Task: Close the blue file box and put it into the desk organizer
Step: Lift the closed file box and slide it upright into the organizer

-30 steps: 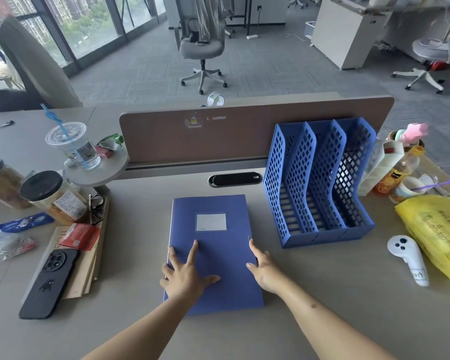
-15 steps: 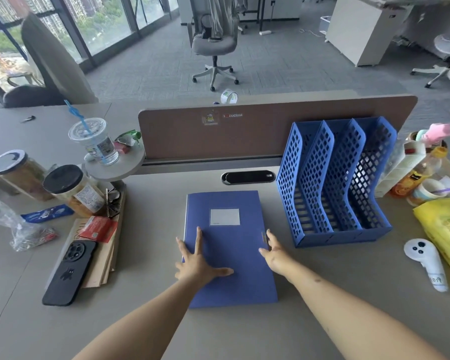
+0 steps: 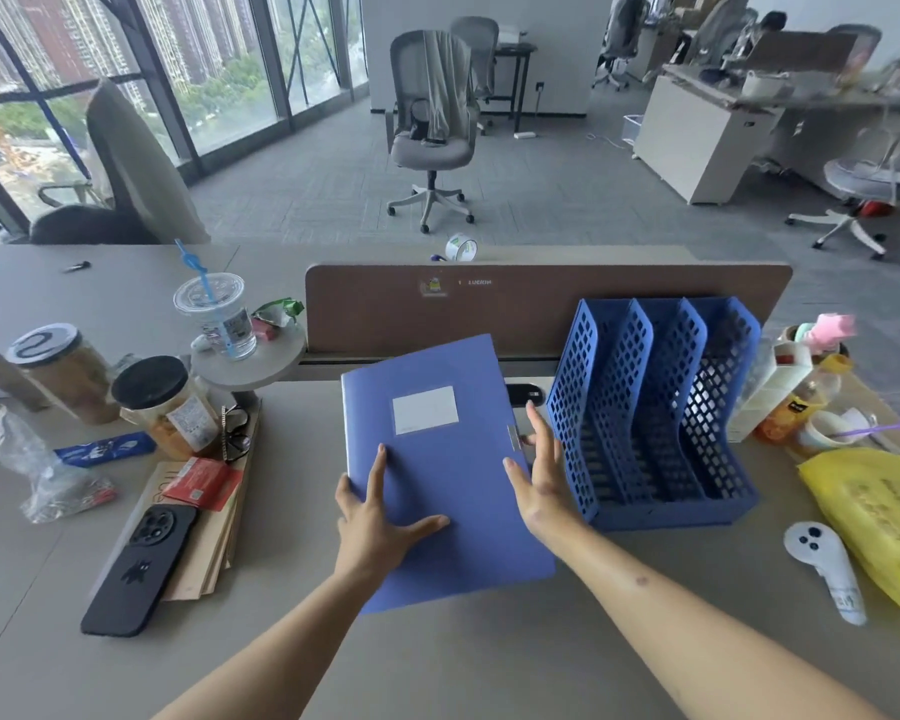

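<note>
The blue file box (image 3: pixel 432 459) is closed, with a white label on its cover and a metal clasp on its right edge. It is raised off the desk and tilted, so its far edge overlaps the brown divider. My left hand (image 3: pixel 375 517) grips its lower left side, fingers and thumb spread on the cover. My right hand (image 3: pixel 539 480) presses against its right edge just below the clasp, fingers extended. The blue mesh desk organizer (image 3: pixel 655 407) with three upright slots stands right beside my right hand.
A brown divider panel (image 3: pixel 541 309) runs behind. On the left lie a black phone (image 3: pixel 141 569) on a paper stack, glasses, jars (image 3: pixel 170 407) and a plastic cup (image 3: pixel 218 317). To the right are a white controller (image 3: pixel 824 566), a yellow bag (image 3: pixel 884 517) and bottles.
The file box lay flat on the desk under both hands. Now it is lifted and tilted, its far end up, and my right hand has slid forward along its right edge.
</note>
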### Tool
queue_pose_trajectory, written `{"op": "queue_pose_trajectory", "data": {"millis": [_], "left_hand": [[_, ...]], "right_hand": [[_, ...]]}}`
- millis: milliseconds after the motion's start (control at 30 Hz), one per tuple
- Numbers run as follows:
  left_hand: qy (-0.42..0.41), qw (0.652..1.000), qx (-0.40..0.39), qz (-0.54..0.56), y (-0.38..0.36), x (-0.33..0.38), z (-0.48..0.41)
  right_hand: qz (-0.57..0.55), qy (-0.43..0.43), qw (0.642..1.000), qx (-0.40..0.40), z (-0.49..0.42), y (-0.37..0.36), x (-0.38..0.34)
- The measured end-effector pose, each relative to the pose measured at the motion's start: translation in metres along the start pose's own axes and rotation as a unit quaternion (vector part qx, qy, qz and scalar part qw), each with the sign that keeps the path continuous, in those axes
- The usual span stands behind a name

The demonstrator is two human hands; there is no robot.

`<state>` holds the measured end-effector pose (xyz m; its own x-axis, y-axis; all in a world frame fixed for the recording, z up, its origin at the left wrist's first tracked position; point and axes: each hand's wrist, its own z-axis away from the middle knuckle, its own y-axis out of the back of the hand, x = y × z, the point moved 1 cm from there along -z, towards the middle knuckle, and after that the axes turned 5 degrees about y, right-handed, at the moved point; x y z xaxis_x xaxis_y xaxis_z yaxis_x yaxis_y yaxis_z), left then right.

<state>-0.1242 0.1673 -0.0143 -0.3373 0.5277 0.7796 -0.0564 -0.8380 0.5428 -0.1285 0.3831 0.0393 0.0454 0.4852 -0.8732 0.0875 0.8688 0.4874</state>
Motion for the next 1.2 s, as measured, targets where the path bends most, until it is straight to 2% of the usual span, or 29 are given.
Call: {"op": "queue_pose_trajectory", "data": {"millis": [133,300,400,533,633,767,867,1000,1067,1200], "left_hand": [[-0.071,0.996,0.003,0.051,0.010,0.022,0.008],[-0.147,0.986,-0.032,0.072,0.011,0.058,0.009],[-0.192,0.976,-0.077,0.076,0.005,0.078,0.008],[-0.245,0.958,-0.131,0.067,-0.015,0.109,0.014],[-0.259,0.945,-0.191,0.053,-0.040,0.133,0.023],[-0.301,0.921,-0.248,0.019,-0.069,0.178,0.040],[-0.290,0.912,-0.281,0.063,-0.078,0.225,0.056],[-0.212,0.903,-0.356,0.110,-0.081,0.283,0.071],[-0.205,0.893,-0.381,0.120,-0.082,0.300,0.073],[-0.212,0.893,-0.381,0.116,-0.088,0.318,0.069]], "right_hand": [[-0.029,0.041,0.997,0.054,0.002,0.035,-0.033],[-0.046,0.049,0.997,-0.037,0.006,0.094,-0.075],[0.010,0.073,0.995,-0.062,0.016,0.127,-0.095],[0.048,0.076,0.996,-0.020,0.041,0.164,-0.110],[0.096,0.085,0.991,0.046,0.066,0.185,-0.113],[0.221,0.089,0.961,0.138,0.097,0.211,-0.113],[0.266,0.082,0.942,0.187,0.106,0.222,-0.103],[0.272,0.068,0.933,0.227,0.108,0.226,-0.081],[0.263,0.068,0.933,0.237,0.107,0.226,-0.075],[0.234,0.088,0.938,0.239,0.097,0.229,-0.065]]}}
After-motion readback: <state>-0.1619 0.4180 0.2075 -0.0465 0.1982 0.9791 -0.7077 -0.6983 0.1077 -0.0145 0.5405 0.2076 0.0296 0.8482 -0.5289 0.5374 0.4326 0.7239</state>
